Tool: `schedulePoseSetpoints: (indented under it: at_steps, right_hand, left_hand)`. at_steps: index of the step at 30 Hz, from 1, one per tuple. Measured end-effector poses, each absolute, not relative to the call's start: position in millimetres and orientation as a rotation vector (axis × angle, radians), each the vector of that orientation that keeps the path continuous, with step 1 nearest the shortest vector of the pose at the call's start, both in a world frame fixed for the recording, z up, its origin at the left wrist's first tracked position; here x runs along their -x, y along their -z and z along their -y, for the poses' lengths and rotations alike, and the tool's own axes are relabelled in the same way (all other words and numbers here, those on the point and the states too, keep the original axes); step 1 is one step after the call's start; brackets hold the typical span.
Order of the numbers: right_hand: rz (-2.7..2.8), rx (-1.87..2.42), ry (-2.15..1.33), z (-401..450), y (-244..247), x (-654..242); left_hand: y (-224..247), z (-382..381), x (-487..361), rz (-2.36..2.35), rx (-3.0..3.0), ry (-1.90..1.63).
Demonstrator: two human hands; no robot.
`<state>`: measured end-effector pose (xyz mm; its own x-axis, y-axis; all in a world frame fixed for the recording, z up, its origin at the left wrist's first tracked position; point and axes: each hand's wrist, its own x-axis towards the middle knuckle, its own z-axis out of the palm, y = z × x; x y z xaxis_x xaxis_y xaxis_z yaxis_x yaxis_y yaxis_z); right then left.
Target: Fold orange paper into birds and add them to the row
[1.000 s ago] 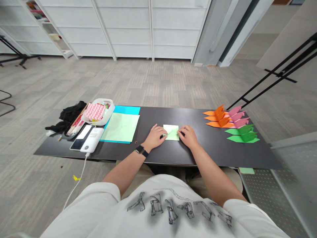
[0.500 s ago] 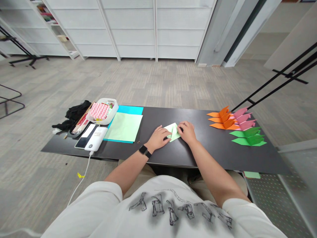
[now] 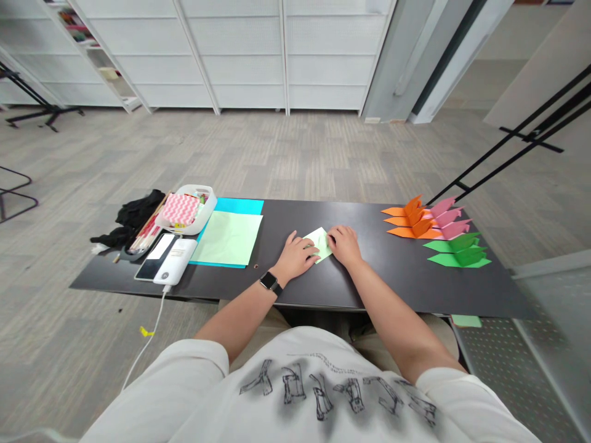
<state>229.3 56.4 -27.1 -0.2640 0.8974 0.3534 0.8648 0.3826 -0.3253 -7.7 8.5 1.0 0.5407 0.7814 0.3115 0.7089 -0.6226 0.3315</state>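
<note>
A small folded piece of light green paper lies on the dark table in front of me, partly covered by my fingers. My left hand rests on its left side, fingers stretched over the paper and somewhat apart, the outer one lifted. At the paper's right edge, my right hand has its fingers curled in and closed on it. The fingertips hide part of the folds. A black smartwatch is on my left wrist.
Light green sheets lie on blue paper to the left. Beyond them are a white basket, a phone, a white power bank with a cable, and black cloth. Orange, pink and green paper birds stand at right.
The raised flap on the small green paper now looks flatter under my left fingers. My left hand's outer finger has lifted. The whole view has shifted slightly.
</note>
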Motion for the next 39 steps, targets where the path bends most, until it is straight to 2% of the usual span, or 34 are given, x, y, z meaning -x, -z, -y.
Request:
schedulePoseSetpoints:
  at_steps: [12, 27, 39]
  right_hand:
    - [2.114, 1.52, -0.096, -56, 28, -230]
    - [2.152, 1.391, -0.148, -46, 20, -231]
    - [2.218, 1.451, -0.155, -36, 17, -230]
  left_hand:
    - [9, -16, 4, -1.097, -2.668, -0.647]
    - [7, -15, 2, -1.18, -2.639, -0.641]
    - [1, -12, 6, -1.187, -2.54, -0.682]
